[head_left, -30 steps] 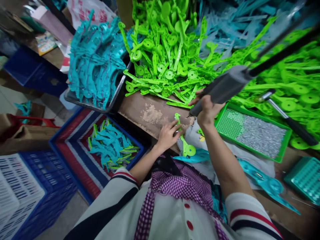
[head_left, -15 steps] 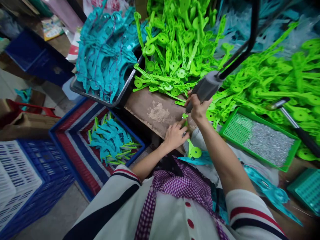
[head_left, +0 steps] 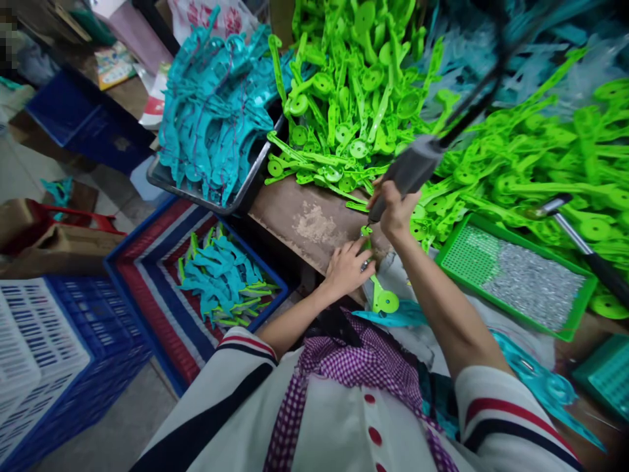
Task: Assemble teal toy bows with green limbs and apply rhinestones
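Observation:
My right hand (head_left: 397, 211) is wrapped round a grey electric screwdriver (head_left: 417, 164), which slants down to the left with its cord rising behind it. Its tip meets the upper end of a bright green plastic part (head_left: 386, 301) at the edge of the brown worktop (head_left: 282, 208). My left hand (head_left: 348, 267), with a ring on one finger, is closed over the middle of that part and steadies it. The part's round disc end shows below the fingers. Under the disc lies a turquoise plastic piece (head_left: 393, 318). Any screw at the tip is too small to make out.
Green parts (head_left: 361, 98) are heaped behind my hands. A green basket (head_left: 472, 246) of small metal screws and a hammer (head_left: 580, 239) sit right. Turquoise pieces (head_left: 211, 111) fill a black tray at left, above a blue-rimmed crate (head_left: 142, 288) holding assembled pieces.
The view has shifted slightly, moving the scene a little to the right. Both hands keep their holds, and the screwdriver tip stays at the green part's end.

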The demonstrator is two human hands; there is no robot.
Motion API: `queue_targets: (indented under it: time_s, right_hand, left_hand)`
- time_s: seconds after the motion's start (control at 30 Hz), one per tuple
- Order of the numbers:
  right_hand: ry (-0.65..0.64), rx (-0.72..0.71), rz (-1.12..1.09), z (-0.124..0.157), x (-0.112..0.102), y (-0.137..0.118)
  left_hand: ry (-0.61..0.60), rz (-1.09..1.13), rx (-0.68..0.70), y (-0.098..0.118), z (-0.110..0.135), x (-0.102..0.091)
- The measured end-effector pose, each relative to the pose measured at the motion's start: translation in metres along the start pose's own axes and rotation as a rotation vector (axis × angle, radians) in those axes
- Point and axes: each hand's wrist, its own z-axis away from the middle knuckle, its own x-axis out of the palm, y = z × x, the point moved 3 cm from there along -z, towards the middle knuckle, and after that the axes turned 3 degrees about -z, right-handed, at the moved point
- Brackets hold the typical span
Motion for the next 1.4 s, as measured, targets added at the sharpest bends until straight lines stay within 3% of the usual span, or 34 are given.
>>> queue_targets:
  time_s: [0.13, 0.27, 0.4, 0.53, 0.73, 1.4]
  right_hand:
    - [0.263, -0.143, -0.104, -0.005, -0.033, -0.062]
    - [0.375, -0.225, 0.066, 0.009, -0.096, -0.100]
    - [0.564, -0.214, 0.195, 0.014, -0.163, -0.088]
    - [0.630, -0.183, 0.248, -0.012, -0.198, -0.060]
    - [0.603, -0.184, 0.210, -0.043, -0.211, -0.034]
    - [0.537, -0.185, 0.208, -0.055, -0.219, -0.019]
  left_hand:
    - [0.044, 0.092, -0.003, -0.007, 0.002, 0.001]
    - [0.228, 0.259, -0.036, -0.019, 0.006, 0.002]
    - [0.330, 0.345, -0.038, -0.026, 0.010, 0.001]
    - [0.358, 0.342, -0.031, -0.027, 0.010, 0.001]
    - [0.402, 0.328, -0.048, -0.027, 0.011, 0.000]
    - [0.461, 0.377, -0.013, -0.023, 0.012, -0.006]
